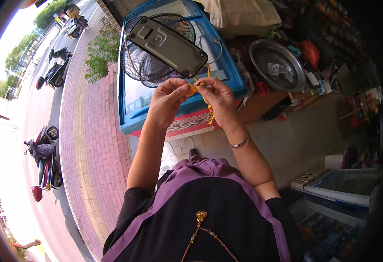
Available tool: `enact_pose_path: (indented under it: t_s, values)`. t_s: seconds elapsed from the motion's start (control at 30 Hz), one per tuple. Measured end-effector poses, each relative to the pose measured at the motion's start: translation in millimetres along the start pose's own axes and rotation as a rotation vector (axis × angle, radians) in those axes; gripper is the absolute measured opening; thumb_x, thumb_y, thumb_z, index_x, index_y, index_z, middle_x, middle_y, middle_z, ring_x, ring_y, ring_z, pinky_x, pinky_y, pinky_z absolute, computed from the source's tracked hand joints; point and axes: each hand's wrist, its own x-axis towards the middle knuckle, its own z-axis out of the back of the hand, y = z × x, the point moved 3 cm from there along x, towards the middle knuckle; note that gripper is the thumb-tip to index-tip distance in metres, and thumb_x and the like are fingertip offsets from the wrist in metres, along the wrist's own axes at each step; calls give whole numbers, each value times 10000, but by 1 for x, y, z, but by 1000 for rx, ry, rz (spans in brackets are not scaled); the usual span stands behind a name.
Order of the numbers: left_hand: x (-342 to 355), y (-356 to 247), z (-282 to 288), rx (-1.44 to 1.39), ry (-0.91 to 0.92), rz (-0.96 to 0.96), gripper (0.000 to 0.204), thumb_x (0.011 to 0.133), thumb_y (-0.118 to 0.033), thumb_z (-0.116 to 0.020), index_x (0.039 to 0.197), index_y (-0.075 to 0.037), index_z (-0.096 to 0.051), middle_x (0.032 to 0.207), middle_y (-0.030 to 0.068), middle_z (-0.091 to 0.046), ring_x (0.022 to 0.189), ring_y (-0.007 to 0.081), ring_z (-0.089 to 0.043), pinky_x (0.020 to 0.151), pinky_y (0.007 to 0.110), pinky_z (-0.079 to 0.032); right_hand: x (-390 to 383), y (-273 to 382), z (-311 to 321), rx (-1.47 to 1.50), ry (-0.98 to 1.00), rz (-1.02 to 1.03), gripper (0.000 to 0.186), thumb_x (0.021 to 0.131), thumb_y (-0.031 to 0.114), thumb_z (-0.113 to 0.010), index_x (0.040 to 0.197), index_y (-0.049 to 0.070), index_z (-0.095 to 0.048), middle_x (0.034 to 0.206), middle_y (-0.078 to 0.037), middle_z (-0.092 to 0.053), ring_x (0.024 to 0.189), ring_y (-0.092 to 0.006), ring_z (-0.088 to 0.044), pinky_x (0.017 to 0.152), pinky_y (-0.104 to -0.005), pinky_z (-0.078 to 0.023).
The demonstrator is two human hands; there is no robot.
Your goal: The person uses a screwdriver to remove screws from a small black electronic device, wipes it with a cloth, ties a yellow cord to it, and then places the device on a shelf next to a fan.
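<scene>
My left hand [167,98] and my right hand [215,98] meet at chest height, both pinching a piece of knotted yellow cord [192,91], with loose ends dangling beside my right fingers. Just beyond my fingertips lies a fan, its dark wire cage [134,65] topped by a flat grey rectangular base [167,46] with rounded feet at its corners. The fan rests on a blue-framed chest [230,81] with a red front. Part of the cord runs up beside the base. Exactly which strands each finger holds is too small to tell.
A steel basin [299,78] with wet cloth sits on a cluttered wooden counter at right. Folded fabric [239,11] lies at the back. Glass cases [335,187] stand low right. Leftward are brick pavement [95,144], parked scooters [47,161] and a leafy plant [99,52].
</scene>
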Motion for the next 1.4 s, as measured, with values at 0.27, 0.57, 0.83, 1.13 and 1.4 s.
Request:
enact_pose_path:
  t_s: [0.27,0.57,0.83,1.13,1.4]
  values:
    - [-2,3,-5,33,-41,-85,176,865,-21,-707,1021,-8,-625,895,50,-675,725,91,-587,657,205,-474,1,17,-7,-554,53,452,121,810,-29,-718,917,16,-683,949,-83,-634,797,-172,-642,643,-270,-544]
    - [-7,-4,-2,110,-53,-89,176,875,-15,-688,1041,10,-632,954,89,-697,775,107,-636,672,214,-505,3,30,-10,-763,141,600,150,822,-6,-709,966,27,-686,956,-121,-649,825,-239,-663,680,-286,-545]
    - [-10,-3,-6,107,-71,-83,193,881,-23,-686,1062,27,-644,940,92,-703,821,126,-665,715,225,-535,4,29,-6,-624,142,422,145,851,-45,-672,986,3,-692,950,-83,-649,810,-137,-639,699,-231,-520]
    - [-18,2,-16,452,-135,-394,122,848,44,-693,962,44,-651,917,80,-712,816,137,-683,737,259,-559,6,25,-2,-584,90,149,175,814,-41,-681,975,-7,-622,888,-91,-630,819,-169,-661,669,-273,-539]
    - [-32,4,-38,1104,-224,-942,193,784,89,-707,939,-16,-658,897,83,-705,805,150,-693,735,263,-549,-1,27,-14,-985,-29,501,211,797,-14,-661,990,17,-580,904,-132,-619,802,-307,-634,683,-367,-530]
